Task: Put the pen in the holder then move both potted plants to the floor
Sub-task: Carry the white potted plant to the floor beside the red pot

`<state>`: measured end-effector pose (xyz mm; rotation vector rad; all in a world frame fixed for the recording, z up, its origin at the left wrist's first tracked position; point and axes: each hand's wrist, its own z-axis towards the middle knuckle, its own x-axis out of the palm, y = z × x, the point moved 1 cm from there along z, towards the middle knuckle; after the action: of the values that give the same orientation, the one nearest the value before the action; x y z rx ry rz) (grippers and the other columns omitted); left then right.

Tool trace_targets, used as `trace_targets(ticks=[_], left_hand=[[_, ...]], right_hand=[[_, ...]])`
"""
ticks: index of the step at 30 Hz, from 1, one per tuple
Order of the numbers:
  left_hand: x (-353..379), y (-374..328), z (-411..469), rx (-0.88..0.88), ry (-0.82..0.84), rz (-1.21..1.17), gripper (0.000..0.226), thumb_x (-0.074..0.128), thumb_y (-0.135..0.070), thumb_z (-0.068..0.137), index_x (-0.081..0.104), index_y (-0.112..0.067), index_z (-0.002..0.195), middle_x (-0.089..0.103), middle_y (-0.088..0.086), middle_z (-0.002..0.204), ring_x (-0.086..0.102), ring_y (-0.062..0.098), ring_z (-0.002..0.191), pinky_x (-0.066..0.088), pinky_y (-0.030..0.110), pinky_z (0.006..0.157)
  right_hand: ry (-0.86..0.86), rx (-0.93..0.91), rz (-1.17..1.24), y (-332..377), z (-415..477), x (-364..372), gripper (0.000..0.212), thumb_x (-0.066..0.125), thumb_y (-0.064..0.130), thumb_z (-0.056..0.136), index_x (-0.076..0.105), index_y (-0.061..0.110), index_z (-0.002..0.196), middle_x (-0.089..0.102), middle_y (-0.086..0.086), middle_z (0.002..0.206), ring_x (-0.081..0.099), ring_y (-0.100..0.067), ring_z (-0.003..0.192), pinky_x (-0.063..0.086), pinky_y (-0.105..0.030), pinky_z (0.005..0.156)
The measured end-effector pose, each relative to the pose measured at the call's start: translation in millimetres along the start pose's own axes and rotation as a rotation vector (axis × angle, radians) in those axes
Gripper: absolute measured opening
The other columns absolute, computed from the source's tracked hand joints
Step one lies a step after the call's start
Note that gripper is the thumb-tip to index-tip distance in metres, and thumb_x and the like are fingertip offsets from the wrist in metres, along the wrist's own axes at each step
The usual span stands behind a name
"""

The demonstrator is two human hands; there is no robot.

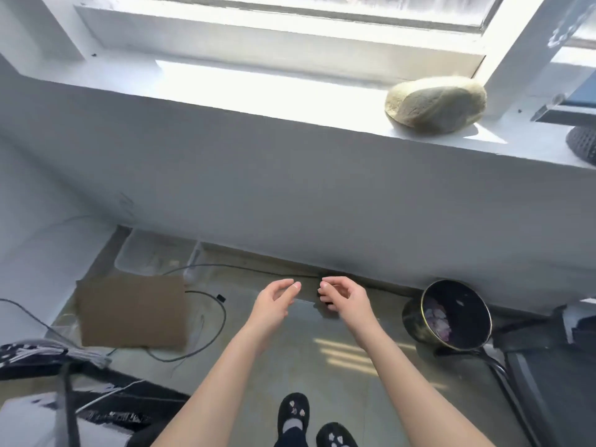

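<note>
Hands are held out side by side above the floor (322,366), with nothing gripped in either. On the left hand (274,303) the fingers (292,285) are loosely curled and open, the palm turned toward the other hand; on the right hand (342,300) the fingers (324,290) are likewise curled and empty, their tips close to those of the left but not touching. Neither the pen, the holder nor either potted plant can be made out in the head view. A pale rounded stone (435,103) is seen on the sunlit window sill (258,91), and a dark textured object (583,145), cut off by the right edge, sits on the same sill. On the floor below the wall, a dark bin (448,314) with a light rim is tilted toward the camera, with pale scraps inside it. To the left a flat piece of cardboard (132,309) lies on the floor, with a black cable (206,321) looped beside it and a clear plastic tray (154,253) behind it against the wall. Two dark slippers (293,412) with small light patterns are visible at the bottom edge between the forearms.
</note>
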<state>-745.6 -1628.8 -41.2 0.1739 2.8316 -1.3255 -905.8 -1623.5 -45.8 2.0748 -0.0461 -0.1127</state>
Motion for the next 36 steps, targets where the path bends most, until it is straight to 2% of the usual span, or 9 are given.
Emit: trace_targets(ticks=[6, 9, 13, 16, 19, 23, 28, 31, 36], left_hand=[[-8.9, 8.0, -66.9, 0.006, -0.143, -0.114, 0.033, 0.058, -0.040, 0.087, 0.056, -0.024, 0.116, 0.063, -0.007, 0.113, 0.060, 0.005, 0.101, 0.045, 0.031, 0.091], [-7.3, 21.8, -103.2, 0.003, -0.224, -0.169, 0.031, 0.058, -0.039, 0.088, 0.057, -0.024, 0.114, 0.063, -0.004, 0.114, 0.060, 0.005, 0.097, 0.045, 0.031, 0.091], [-7.2, 45.1, -151.3, 0.008, -0.323, -0.275, 0.034, 0.056, -0.036, 0.089, 0.055, -0.019, 0.119, 0.060, 0.000, 0.118, 0.059, 0.004, 0.093, 0.044, 0.027, 0.086], [-12.4, 66.0, -187.5, -0.003, -0.429, -0.341, 0.037, 0.055, -0.035, 0.090, 0.055, -0.016, 0.121, 0.060, 0.002, 0.117, 0.059, 0.012, 0.097, 0.043, 0.021, 0.079], [-23.4, 91.1, -228.2, -0.015, -0.561, -0.430, 0.031, 0.054, -0.033, 0.091, 0.057, -0.016, 0.116, 0.060, 0.003, 0.116, 0.058, 0.016, 0.101, 0.042, 0.020, 0.073], [-41.7, 131.0, -284.9, -0.031, -0.752, -0.531, 0.019, 0.053, -0.031, 0.091, 0.057, -0.021, 0.107, 0.062, 0.004, 0.113, 0.058, 0.017, 0.100, 0.043, 0.024, 0.072], [-57.4, 190.0, -362.9, -0.049, -0.922, -0.659, 0.029, 0.054, -0.035, 0.091, 0.058, -0.019, 0.114, 0.061, 0.003, 0.115, 0.059, 0.018, 0.103, 0.045, 0.032, 0.085], [-63.4, 233.8, -420.3, -0.048, -1.042, -0.731, 0.033, 0.054, -0.034, 0.091, 0.057, -0.017, 0.119, 0.061, 0.003, 0.113, 0.058, 0.018, 0.103, 0.043, 0.026, 0.075], [-65.4, 301.4, -509.6, -0.078, -1.172, -0.812, 0.031, 0.054, -0.033, 0.091, 0.057, -0.018, 0.118, 0.061, 0.002, 0.114, 0.058, 0.018, 0.103, 0.043, 0.027, 0.077]], right_hand=[[0.183, -0.043, -0.149, 15.2, -34.7, 6.4, 0.013, 0.063, 0.021, 0.086, 0.066, 0.013, 0.096, 0.069, -0.008, 0.090, 0.063, -0.014, 0.075, 0.047, -0.018, 0.068], [0.291, -0.078, -0.216, 18.8, -58.1, 14.2, 0.011, 0.063, 0.022, 0.086, 0.065, 0.014, 0.094, 0.069, -0.008, 0.090, 0.062, -0.014, 0.075, 0.045, -0.016, 0.063], [0.469, -0.118, -0.308, 14.6, -92.2, 30.8, 0.008, 0.063, 0.022, 0.086, 0.065, 0.017, 0.092, 0.070, -0.012, 0.090, 0.063, -0.017, 0.078, 0.050, -0.030, 0.077], [0.585, -0.143, -0.373, 8.9, -119.2, 47.2, 0.004, 0.063, 0.024, 0.086, 0.065, 0.020, 0.088, 0.069, -0.012, 0.086, 0.062, -0.017, 0.076, 0.049, -0.035, 0.074], [0.705, -0.147, -0.439, -0.8, -150.4, 70.1, 0.004, 0.062, 0.022, 0.086, 0.064, 0.022, 0.083, 0.067, -0.011, 0.082, 0.058, -0.020, 0.074, 0.044, -0.033, 0.068], [0.885, -0.173, -0.556, -18.8, -195.7, 106.6, 0.006, 0.062, 0.021, 0.087, 0.063, 0.024, 0.081, 0.069, -0.014, 0.086, 0.060, -0.020, 0.073, 0.045, -0.033, 0.068], [1.113, -0.214, -0.663, -39.8, -265.3, 155.2, 0.004, 0.059, 0.022, 0.088, 0.063, 0.020, 0.087, 0.069, -0.007, 0.086, 0.062, -0.016, 0.075, 0.047, -0.027, 0.069], [1.250, -0.221, -0.716, -62.9, -322.6, 183.9, 0.006, 0.060, 0.023, 0.088, 0.063, 0.019, 0.090, 0.069, -0.011, 0.091, 0.062, -0.018, 0.076, 0.048, -0.027, 0.070], [1.396, -0.234, -0.768, -108.7, -412.0, 216.7, 0.009, 0.059, 0.021, 0.089, 0.063, 0.014, 0.093, 0.068, -0.008, 0.089, 0.060, -0.015, 0.073, 0.046, -0.021, 0.064]])
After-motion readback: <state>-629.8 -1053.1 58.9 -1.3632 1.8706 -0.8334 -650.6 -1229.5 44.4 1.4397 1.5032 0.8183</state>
